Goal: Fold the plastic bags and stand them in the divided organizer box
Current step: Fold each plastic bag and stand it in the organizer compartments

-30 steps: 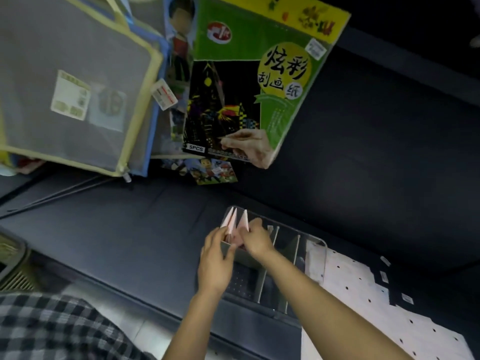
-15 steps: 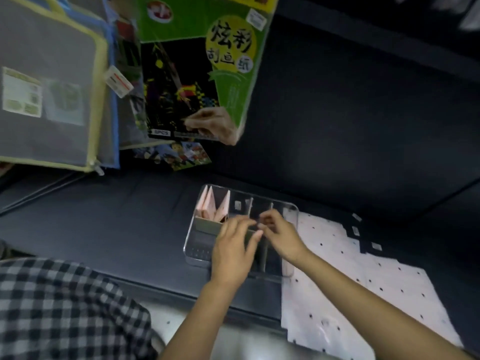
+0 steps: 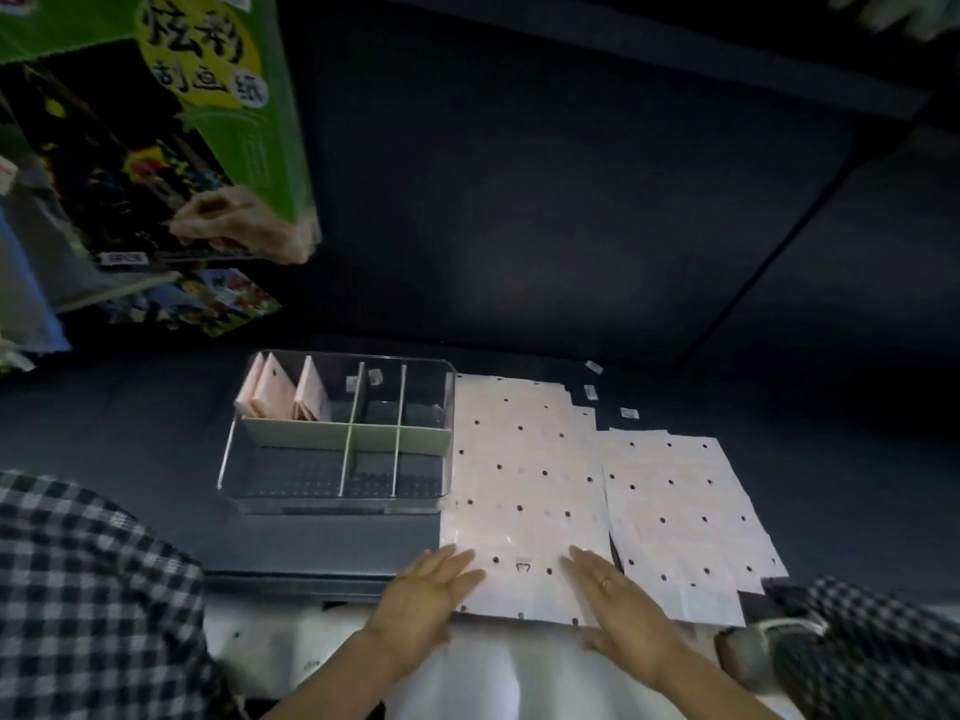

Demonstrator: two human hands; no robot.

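Head view: a dark table [image 3: 571, 226] seen from above.
Left hand [image 3: 423, 600]: flat, fingers straight, resting on the near left corner of the front bag.
Right hand [image 3: 618, 600]: flat too, fingers straight, pressing the same bag's near right side.
Flat bags [image 3: 524, 475]: pale with black dots, lying just right of the box.
Organizer box [image 3: 337, 504]: clear, with dividers.
Folded bags [image 3: 283, 392]: standing in the far left part of the box.
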